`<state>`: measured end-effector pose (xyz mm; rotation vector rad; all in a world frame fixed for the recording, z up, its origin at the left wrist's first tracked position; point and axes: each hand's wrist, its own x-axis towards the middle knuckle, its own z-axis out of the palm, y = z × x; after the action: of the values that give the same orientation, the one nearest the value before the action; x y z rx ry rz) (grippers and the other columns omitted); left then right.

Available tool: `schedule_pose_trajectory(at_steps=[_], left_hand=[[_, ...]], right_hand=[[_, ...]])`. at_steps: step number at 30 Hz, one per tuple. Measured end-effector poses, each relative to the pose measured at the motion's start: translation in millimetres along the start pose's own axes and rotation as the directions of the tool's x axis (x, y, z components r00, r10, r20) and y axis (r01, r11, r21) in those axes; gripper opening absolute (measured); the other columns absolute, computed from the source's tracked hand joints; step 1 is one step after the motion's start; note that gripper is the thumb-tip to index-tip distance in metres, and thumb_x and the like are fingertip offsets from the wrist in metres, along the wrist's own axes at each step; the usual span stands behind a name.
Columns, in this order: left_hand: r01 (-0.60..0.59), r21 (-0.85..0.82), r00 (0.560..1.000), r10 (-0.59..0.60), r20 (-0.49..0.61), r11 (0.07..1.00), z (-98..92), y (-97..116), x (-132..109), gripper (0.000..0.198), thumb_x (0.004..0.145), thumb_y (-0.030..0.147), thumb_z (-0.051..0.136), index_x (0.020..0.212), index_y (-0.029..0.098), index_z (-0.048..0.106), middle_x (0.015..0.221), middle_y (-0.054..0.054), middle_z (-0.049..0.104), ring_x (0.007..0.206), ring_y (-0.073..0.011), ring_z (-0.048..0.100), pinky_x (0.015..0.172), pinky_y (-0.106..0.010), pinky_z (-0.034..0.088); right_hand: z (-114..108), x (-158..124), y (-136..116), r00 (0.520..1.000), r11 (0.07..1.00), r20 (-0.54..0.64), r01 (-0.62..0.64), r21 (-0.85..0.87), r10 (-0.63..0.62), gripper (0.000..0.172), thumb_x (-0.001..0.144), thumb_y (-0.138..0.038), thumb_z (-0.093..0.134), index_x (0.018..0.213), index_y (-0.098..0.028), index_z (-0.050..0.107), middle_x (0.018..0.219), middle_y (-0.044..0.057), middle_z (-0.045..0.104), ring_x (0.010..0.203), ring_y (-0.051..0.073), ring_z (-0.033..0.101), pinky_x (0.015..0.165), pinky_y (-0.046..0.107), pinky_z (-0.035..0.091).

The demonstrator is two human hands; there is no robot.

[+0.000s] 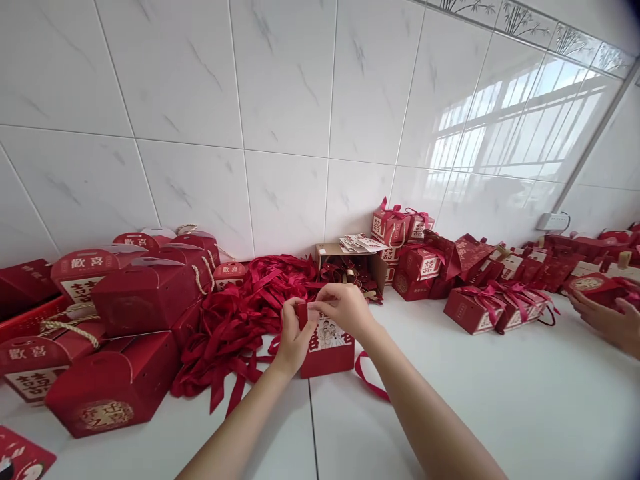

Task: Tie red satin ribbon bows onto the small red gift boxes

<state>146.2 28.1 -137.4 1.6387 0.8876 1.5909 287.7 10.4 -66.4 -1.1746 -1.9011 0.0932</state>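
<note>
A small red gift box (327,363) stands upright on the white table in front of me. On its near face is a white card (330,335) printed with a couple and red characters. My left hand (295,333) is closed around the box's upper left side, its thumb on the card. Over the box's top, my right hand (345,308) has its fingers pinched together near the card's upper left corner; what lies between them is hidden. A dark red ribbon (369,381) curves on the table to the right of the box, partly behind my right forearm.
A heap of red ribbons (245,320) lies left of the box. Larger red boxes (145,300) with rope handles are stacked farther left. Behind stands an open cardboard box (383,270). Ribboned boxes (473,310) stand right, near another person's hands (607,323) on a red box.
</note>
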Motion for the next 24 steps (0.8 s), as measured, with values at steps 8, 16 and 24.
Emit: schedule_pose_trajectory(at_steps=[8,16,24], left_hand=[[0.093,-0.083,0.984,-0.080,0.158,0.992,1.6,18,4,0.027,0.084,0.047,0.057,0.087,0.020,0.059,0.079,-0.001,0.063,0.076,-0.0173,0.059,0.071,-0.027,0.047],[0.160,-0.139,0.981,-0.142,0.133,0.977,4.2,12,2,0.028,0.082,0.050,0.058,0.086,0.022,0.056,0.072,0.003,0.059,0.064,-0.0130,0.054,0.064,-0.023,0.045],[0.186,-0.171,0.977,-0.162,0.141,0.968,3.0,16,1,0.029,0.081,0.049,0.059,0.089,0.022,0.055,0.083,0.000,0.062,0.068,-0.0133,0.057,0.065,-0.024,0.047]], right_hand=[[-33,-5,5,0.946,0.912,0.323,-0.169,0.373,0.043,0.020,0.082,-0.031,0.060,0.092,-0.018,0.072,0.089,0.004,0.071,0.079,0.016,0.064,0.066,0.024,0.048],[-26,-5,20,0.911,0.868,0.392,-0.296,0.399,0.131,0.017,0.075,-0.028,0.065,0.083,-0.016,0.057,0.072,-0.002,0.056,0.059,0.008,0.048,0.052,0.021,0.039],[-23,-3,21,0.914,0.857,0.392,-0.280,0.433,0.101,0.014,0.073,-0.023,0.064,0.082,-0.017,0.057,0.076,-0.002,0.056,0.066,0.011,0.051,0.059,0.023,0.041]])
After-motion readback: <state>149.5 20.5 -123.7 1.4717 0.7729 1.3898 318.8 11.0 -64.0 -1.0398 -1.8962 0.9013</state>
